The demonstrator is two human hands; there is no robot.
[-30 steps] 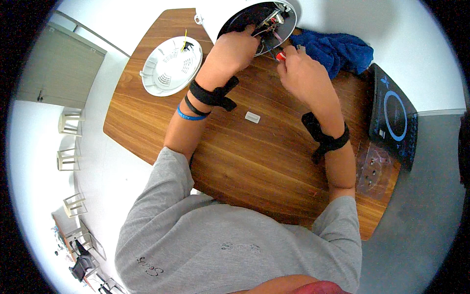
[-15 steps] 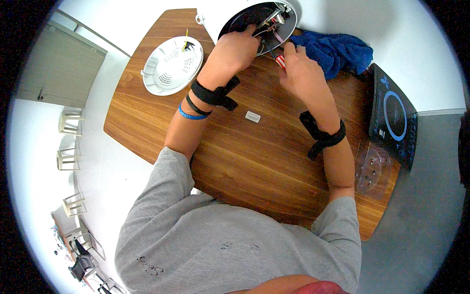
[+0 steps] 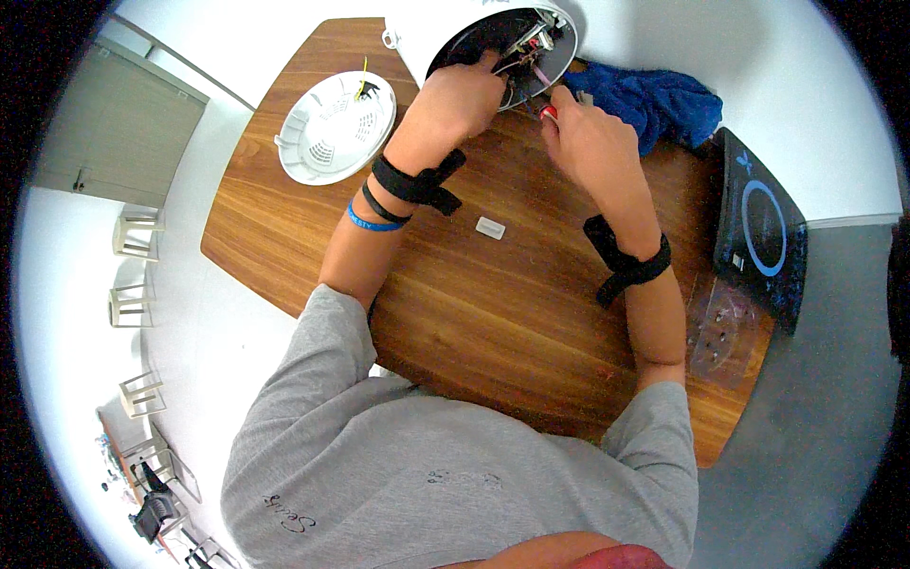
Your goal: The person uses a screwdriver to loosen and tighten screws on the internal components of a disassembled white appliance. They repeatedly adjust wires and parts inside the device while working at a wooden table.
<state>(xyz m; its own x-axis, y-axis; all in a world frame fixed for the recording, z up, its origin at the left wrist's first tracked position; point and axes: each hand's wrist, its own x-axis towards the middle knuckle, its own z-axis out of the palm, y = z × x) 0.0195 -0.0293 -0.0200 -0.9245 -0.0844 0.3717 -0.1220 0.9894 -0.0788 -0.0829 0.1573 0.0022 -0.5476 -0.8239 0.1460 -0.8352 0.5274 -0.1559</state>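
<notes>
A white rounded appliance housing [image 3: 409, 40] lies on its side at the table's far edge, its open underside toward me. Wires and metal parts [image 3: 538, 43] show in the dark interior. My left hand [image 3: 462, 100] reaches into the opening with fingers bent; the fingertips and whatever they grip are hidden. Just right of the opening, my right hand [image 3: 595, 142] is closed around a screwdriver [image 3: 548, 112] with a red and white handle, its shaft pointing at the wiring. A white vented round cover [image 3: 327, 142] with a yellow wire lies left of the housing.
A small white rectangular piece [image 3: 490, 228] lies mid-table on the wooden table [image 3: 455, 294]. Behind my right hand is a bunched blue cloth [image 3: 664, 100]. At the right edge stand a black panel with a blue ring [image 3: 730, 190] and a clear plastic bag of small parts [image 3: 722, 332].
My right hand has turned slightly around the screwdriver, so less of its handle shows. My left hand stays in the opening; the housing has barely shifted.
</notes>
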